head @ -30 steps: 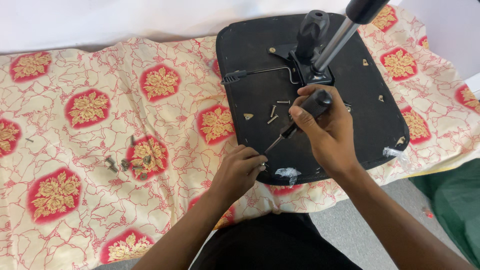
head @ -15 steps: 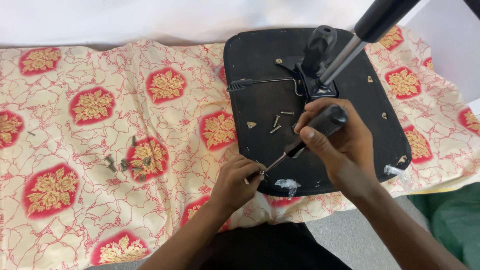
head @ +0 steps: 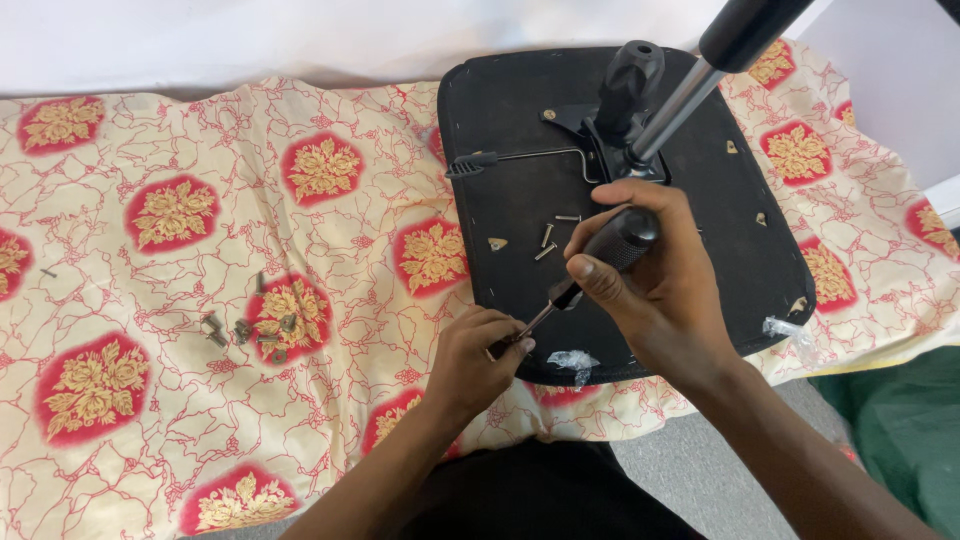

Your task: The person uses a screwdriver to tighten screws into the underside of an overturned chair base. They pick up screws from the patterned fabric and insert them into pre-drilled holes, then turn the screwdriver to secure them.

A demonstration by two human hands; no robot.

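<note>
While your right hand (head: 660, 290) wraps the screwdriver (head: 590, 270) by its thick black handle, your left hand (head: 475, 350) pinches its thin, stiff shaft at the near edge of the chair seat (head: 520, 130); that small tip looks prone to slipping.

left hand (head: 470, 360): bare, no rings | right hand (head: 660, 290): bare | forearms: sleeveless | lap: black garment
</note>
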